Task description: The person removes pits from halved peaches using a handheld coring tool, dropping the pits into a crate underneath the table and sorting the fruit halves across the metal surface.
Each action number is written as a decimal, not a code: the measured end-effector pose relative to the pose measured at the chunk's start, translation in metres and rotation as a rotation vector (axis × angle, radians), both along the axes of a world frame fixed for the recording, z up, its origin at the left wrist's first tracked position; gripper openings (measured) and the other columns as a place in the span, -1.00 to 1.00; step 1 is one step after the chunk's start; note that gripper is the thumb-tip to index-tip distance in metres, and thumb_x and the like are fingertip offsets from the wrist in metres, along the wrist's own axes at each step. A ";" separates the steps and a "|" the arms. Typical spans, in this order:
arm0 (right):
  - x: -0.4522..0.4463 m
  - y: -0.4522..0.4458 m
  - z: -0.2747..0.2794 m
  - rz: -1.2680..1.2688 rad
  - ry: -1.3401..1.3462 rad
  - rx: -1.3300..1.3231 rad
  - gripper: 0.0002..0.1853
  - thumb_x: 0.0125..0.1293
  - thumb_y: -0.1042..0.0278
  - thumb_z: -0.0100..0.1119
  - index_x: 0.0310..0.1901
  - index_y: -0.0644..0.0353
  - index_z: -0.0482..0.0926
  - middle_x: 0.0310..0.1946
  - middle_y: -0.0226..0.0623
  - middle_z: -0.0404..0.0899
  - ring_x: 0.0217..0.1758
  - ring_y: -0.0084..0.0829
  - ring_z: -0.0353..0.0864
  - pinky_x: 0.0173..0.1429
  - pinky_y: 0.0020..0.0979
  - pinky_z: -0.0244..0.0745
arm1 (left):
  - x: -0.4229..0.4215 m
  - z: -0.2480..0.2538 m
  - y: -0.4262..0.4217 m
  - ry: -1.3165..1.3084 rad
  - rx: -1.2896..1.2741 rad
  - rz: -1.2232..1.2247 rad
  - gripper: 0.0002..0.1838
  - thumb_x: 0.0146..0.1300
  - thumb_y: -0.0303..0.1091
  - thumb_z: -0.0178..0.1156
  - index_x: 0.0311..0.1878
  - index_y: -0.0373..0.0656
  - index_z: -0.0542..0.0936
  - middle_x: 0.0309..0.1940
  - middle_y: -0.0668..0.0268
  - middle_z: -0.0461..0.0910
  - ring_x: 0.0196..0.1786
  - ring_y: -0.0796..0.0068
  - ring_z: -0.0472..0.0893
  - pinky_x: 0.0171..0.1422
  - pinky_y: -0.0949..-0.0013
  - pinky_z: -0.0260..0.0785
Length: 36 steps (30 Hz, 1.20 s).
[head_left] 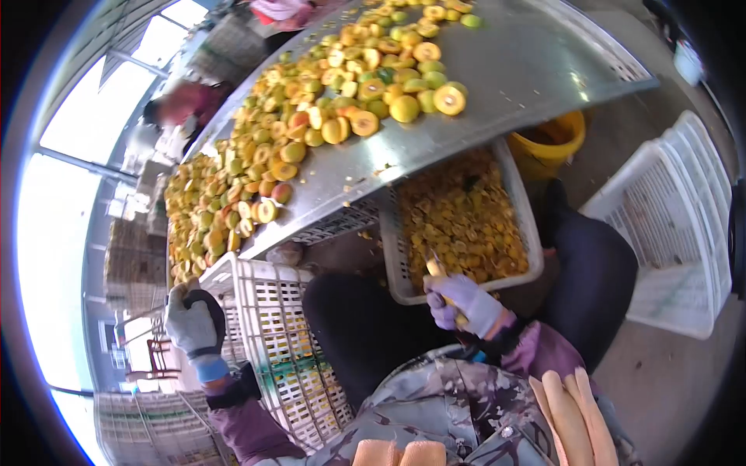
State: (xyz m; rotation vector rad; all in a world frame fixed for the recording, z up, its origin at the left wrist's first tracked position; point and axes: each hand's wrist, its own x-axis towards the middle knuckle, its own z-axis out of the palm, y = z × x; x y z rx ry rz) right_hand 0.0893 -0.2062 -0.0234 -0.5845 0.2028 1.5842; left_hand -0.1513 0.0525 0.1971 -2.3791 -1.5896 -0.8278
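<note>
Tool (yellow-handled) runs through the right grip.

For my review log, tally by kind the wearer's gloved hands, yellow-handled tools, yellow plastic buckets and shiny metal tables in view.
White-gloved left hand, lavender-gloved right hand: 2
Yellow-handled tool: 1
Yellow plastic bucket: 1
Shiny metal table: 1
Total: 5

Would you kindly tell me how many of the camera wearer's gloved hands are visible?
2: the left hand, near the fruit pile; the right hand, holding a yellowish object.
</note>
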 end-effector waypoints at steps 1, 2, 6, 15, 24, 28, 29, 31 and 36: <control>0.000 -0.004 0.005 0.025 -0.074 0.050 -0.84 0.34 0.27 0.09 -0.35 0.12 0.39 -0.67 -0.46 0.37 -0.80 -0.61 0.27 -0.73 -0.53 0.19 | -0.015 0.006 0.016 0.216 0.090 0.106 -0.67 0.12 -0.25 0.24 -0.02 -0.08 0.57 -0.16 0.06 0.63 -0.10 0.11 0.61 -0.01 0.21 0.43; -0.002 -0.006 0.006 0.047 -0.143 0.101 -0.80 0.33 0.27 0.09 -0.43 0.12 0.39 -0.70 -0.44 0.36 -0.81 -0.58 0.29 -0.75 -0.48 0.19 | -0.028 0.005 0.031 0.438 0.172 0.216 -0.59 0.08 -0.22 0.23 0.06 0.03 0.54 -0.07 0.05 0.60 -0.02 -0.02 0.58 0.05 0.10 0.42; 0.002 -0.005 -0.011 -0.008 -0.152 -0.006 -0.78 0.33 0.26 0.08 -0.43 0.14 0.37 -0.70 -0.41 0.36 -0.81 -0.54 0.32 -0.73 -0.44 0.29 | 0.042 0.010 0.046 0.418 0.041 0.090 -0.63 0.12 -0.15 0.18 0.01 0.03 0.57 0.03 0.17 0.56 0.05 0.07 0.55 0.13 0.18 0.38; 0.022 -0.009 -0.013 -0.148 -0.393 -0.250 -0.84 0.32 0.30 0.11 -0.29 0.18 0.38 -0.68 -0.37 0.39 -0.78 -0.52 0.38 -0.72 -0.48 0.34 | 0.188 -0.157 0.236 0.774 -0.565 -0.158 -0.40 0.00 -0.04 0.14 0.13 -0.10 0.48 0.00 0.00 0.58 0.13 0.04 0.53 0.23 0.21 0.35; 0.015 0.002 -0.004 -0.056 -0.690 -0.192 -0.83 0.34 0.30 0.10 -0.22 0.22 0.40 -0.65 -0.42 0.42 -0.70 -0.61 0.43 -0.65 -0.53 0.36 | 0.179 -0.172 0.217 0.061 -0.997 -0.473 -0.37 0.08 -0.13 0.15 0.24 -0.16 0.40 -0.09 0.07 0.61 -0.04 0.27 0.63 -0.07 0.34 0.52; 0.004 0.008 0.002 -0.234 -1.659 -0.205 -0.71 0.25 0.30 0.17 -0.09 0.23 0.38 -0.59 -0.08 0.51 -0.57 -0.10 0.57 -0.51 -0.24 0.44 | 0.191 -0.120 0.059 -0.658 -1.521 -0.884 -0.22 0.13 0.03 0.17 0.32 -0.27 0.25 0.11 0.01 0.47 -0.05 0.28 0.61 -0.18 0.41 0.52; 0.001 0.007 0.016 -0.176 -1.626 -0.261 -0.69 0.20 0.29 0.22 -0.12 0.20 0.37 -0.54 0.01 0.52 -0.48 0.07 0.56 -0.44 -0.13 0.46 | 0.189 -0.120 0.029 -0.749 -1.566 -0.883 -0.20 0.14 0.12 0.14 0.31 -0.28 0.26 0.10 0.02 0.48 -0.06 0.27 0.61 -0.19 0.41 0.51; -0.004 0.007 0.028 -0.238 -1.682 -0.265 -0.70 0.19 0.28 0.23 -0.14 0.19 0.37 -0.55 -0.02 0.53 -0.49 0.05 0.56 -0.44 -0.12 0.46 | 0.187 -0.126 -0.022 -0.904 -1.697 -0.866 -0.18 0.21 0.33 -0.03 0.24 -0.27 0.35 0.00 0.04 0.54 -0.16 0.29 0.61 -0.26 0.41 0.49; -0.010 -0.002 0.029 -0.290 -1.942 -0.261 -0.65 0.19 0.26 0.23 -0.14 0.21 0.31 -0.59 -0.11 0.53 -0.54 -0.08 0.60 -0.50 -0.16 0.47 | 0.173 -0.157 -0.091 -0.935 -1.788 -0.941 -0.20 0.33 0.24 -0.06 0.20 -0.45 0.30 -0.02 -0.01 0.50 -0.04 0.33 0.54 0.07 0.36 0.42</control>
